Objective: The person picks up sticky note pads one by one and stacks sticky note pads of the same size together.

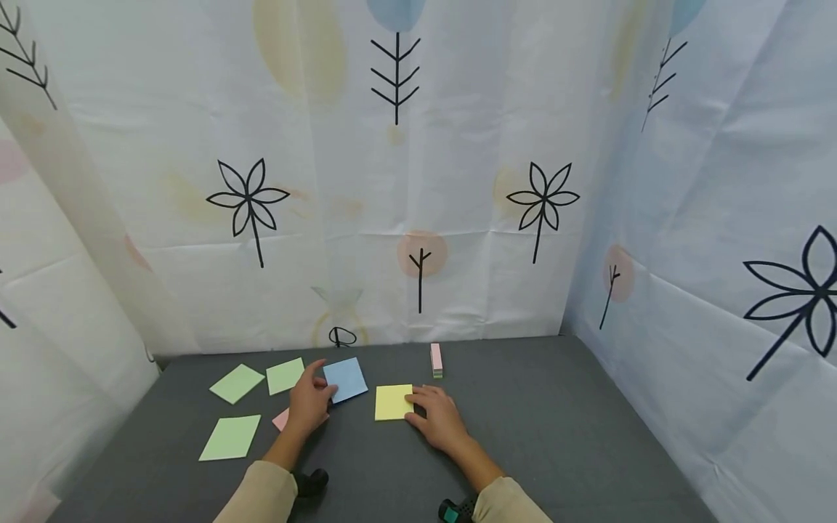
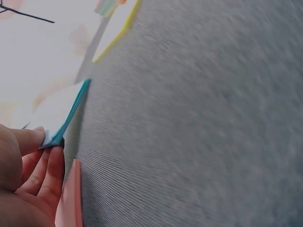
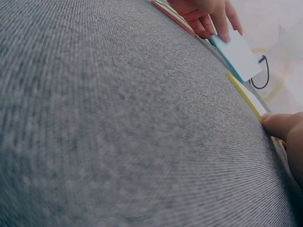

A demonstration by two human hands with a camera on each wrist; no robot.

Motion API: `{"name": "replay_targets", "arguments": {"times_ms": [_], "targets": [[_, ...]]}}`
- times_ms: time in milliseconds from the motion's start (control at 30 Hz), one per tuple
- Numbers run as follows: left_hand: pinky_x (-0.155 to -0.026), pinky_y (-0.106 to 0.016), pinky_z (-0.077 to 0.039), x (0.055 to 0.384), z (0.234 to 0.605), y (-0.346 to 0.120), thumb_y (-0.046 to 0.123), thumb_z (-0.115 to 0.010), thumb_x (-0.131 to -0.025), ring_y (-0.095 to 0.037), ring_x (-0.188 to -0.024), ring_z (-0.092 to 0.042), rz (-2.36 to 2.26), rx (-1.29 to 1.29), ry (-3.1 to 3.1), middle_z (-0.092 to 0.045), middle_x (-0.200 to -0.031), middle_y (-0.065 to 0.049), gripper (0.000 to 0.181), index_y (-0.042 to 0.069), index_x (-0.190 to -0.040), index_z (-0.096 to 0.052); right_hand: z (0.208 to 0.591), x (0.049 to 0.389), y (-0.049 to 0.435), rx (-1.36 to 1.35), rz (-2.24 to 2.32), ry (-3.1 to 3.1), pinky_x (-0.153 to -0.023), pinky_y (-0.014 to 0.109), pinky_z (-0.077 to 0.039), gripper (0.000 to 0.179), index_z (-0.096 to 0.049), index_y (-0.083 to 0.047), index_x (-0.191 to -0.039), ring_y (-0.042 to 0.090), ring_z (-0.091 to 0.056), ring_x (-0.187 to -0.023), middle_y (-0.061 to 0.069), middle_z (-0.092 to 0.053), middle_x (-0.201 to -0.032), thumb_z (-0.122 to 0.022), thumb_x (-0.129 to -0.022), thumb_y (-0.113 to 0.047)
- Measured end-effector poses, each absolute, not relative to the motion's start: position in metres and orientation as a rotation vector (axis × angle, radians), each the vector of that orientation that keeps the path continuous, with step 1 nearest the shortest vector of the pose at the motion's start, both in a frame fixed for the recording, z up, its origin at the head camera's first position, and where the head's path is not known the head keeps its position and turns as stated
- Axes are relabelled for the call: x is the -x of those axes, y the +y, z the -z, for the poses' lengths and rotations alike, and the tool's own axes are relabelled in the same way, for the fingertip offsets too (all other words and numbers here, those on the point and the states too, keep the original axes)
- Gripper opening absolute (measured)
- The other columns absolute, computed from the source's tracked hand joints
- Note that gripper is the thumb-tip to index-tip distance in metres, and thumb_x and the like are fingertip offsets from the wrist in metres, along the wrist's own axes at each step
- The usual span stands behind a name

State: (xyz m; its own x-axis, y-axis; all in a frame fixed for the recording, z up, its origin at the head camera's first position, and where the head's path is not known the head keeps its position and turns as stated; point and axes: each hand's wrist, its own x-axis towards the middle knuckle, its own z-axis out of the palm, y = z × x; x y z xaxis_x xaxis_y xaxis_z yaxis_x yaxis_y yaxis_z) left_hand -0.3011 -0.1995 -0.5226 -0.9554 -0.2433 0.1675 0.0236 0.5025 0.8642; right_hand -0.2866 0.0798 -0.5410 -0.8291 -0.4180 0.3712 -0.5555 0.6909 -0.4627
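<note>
My left hand (image 1: 310,403) pinches the near corner of a blue sticky note pad (image 1: 346,380), thumb above and fingers below. In the left wrist view the blue pad (image 2: 61,113) is tilted, raised off the table. To its right, a yellow sticky note pad (image 1: 393,403) lies flat. My right hand (image 1: 441,420) grips that pad at its right edge, with thumb and fingertips on it. A pink sticky note pad (image 1: 280,419) lies partly hidden behind my left hand.
Three green sticky note pads (image 1: 237,383) are spread on the left of the grey table (image 1: 556,436). A narrow stack of pink and green strips (image 1: 436,360) stands toward the back. White patterned curtains (image 1: 458,181) enclose the table's back and sides.
</note>
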Motion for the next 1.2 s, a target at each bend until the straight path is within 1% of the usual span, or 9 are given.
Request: {"name": "replay_targets", "arguments": {"times_ms": [167,233,367,467,600,667,733,967,1200], "targets": [[-0.047,-0.031,-0.048,0.296,0.52,-0.199,0.004,-0.068,-0.089,-0.019,-0.061,-0.062,1.653,-0.228,-2.414,-0.065,-0.096,-0.016,0.058,0.006,-0.143,-0.044,0.541,0.285,0.078,-0.775,-0.849,-2.677,-0.098,0.055,-0.039,0.036,-0.068,-0.01,-0.123,0.031,-0.049,-0.125,0.008,-0.06,-0.131,-0.071,-0.089,-0.024],[-0.048,-0.031,-0.05,0.294,0.52,-0.197,0.004,-0.068,-0.09,-0.019,-0.063,-0.062,1.738,-0.233,-2.397,-0.066,-0.097,-0.015,0.058,0.006,-0.142,-0.045,0.541,0.284,0.078,-0.766,-0.852,-2.681,-0.098,0.055,-0.039,0.036,-0.068,-0.01,-0.123,0.031,-0.049,-0.125,0.008,-0.06,-0.131,-0.071,-0.089,-0.024],[-0.056,-0.03,-0.055,0.293,0.52,-0.19,0.003,-0.069,-0.088,-0.019,-0.065,-0.063,1.807,-0.2,-2.403,-0.069,-0.096,-0.017,0.058,0.002,-0.141,-0.045,0.54,0.284,0.078,-0.734,-0.865,-2.694,-0.1,0.054,-0.038,0.038,-0.067,-0.011,-0.124,0.031,-0.048,-0.126,0.007,-0.059,-0.133,-0.07,-0.09,-0.026],[-0.054,-0.03,-0.053,0.293,0.519,-0.183,0.003,-0.07,-0.087,-0.019,-0.06,-0.061,1.791,-0.195,-2.438,-0.07,-0.091,-0.016,0.058,0.0,-0.14,-0.045,0.539,0.284,0.077,-0.716,-0.878,-2.699,-0.101,0.054,-0.037,0.04,-0.065,-0.011,-0.126,0.03,-0.047,-0.127,0.007,-0.059,-0.134,-0.07,-0.09,-0.027],[-0.05,-0.028,-0.051,0.293,0.52,-0.177,0.005,-0.072,-0.086,-0.017,-0.053,-0.058,1.664,-0.188,-2.536,-0.069,-0.08,-0.009,0.056,0.001,-0.137,-0.048,0.538,0.284,0.077,-0.71,-0.891,-2.698,-0.101,0.053,-0.038,0.041,-0.064,-0.011,-0.126,0.03,-0.048,-0.127,0.007,-0.06,-0.132,-0.071,-0.089,-0.026],[-0.049,-0.029,-0.05,0.293,0.522,-0.174,0.006,-0.072,-0.087,-0.017,-0.054,-0.058,1.556,-0.141,-2.591,-0.068,-0.077,-0.006,0.054,-0.001,-0.136,-0.049,0.539,0.284,0.078,-0.707,-0.9,-2.695,-0.1,0.053,-0.038,0.042,-0.064,-0.01,-0.127,0.031,-0.048,-0.126,0.008,-0.06,-0.131,-0.071,-0.089,-0.026],[-0.051,-0.029,-0.049,0.293,0.523,-0.171,0.008,-0.072,-0.087,-0.016,-0.055,-0.057,1.452,-0.106,-2.635,-0.067,-0.075,-0.003,0.052,0.001,-0.134,-0.052,0.54,0.284,0.078,-0.699,-0.918,-2.695,-0.1,0.053,-0.038,0.043,-0.063,-0.009,-0.128,0.031,-0.048,-0.126,0.009,-0.06,-0.131,-0.072,-0.089,-0.026],[-0.056,-0.03,-0.043,0.291,0.526,-0.161,0.013,-0.074,-0.086,-0.014,-0.062,-0.053,1.181,-0.012,-2.723,-0.062,-0.074,0.002,0.05,0.005,-0.132,-0.056,0.543,0.287,0.079,-0.658,-0.922,-2.723,-0.097,0.053,-0.041,0.052,-0.059,-0.011,-0.134,0.032,-0.048,-0.126,0.013,-0.057,-0.133,-0.074,-0.087,-0.03],[-0.062,-0.034,-0.044,0.288,0.525,-0.151,0.014,-0.076,-0.084,-0.014,-0.067,-0.052,1.016,0.095,-2.733,-0.061,-0.076,0.003,0.048,0.007,-0.129,-0.059,0.542,0.288,0.079,-0.664,-0.905,-2.728,-0.097,0.054,-0.04,0.058,-0.058,-0.011,-0.135,0.034,-0.048,-0.126,0.014,-0.056,-0.132,-0.077,-0.084,-0.031]]}}
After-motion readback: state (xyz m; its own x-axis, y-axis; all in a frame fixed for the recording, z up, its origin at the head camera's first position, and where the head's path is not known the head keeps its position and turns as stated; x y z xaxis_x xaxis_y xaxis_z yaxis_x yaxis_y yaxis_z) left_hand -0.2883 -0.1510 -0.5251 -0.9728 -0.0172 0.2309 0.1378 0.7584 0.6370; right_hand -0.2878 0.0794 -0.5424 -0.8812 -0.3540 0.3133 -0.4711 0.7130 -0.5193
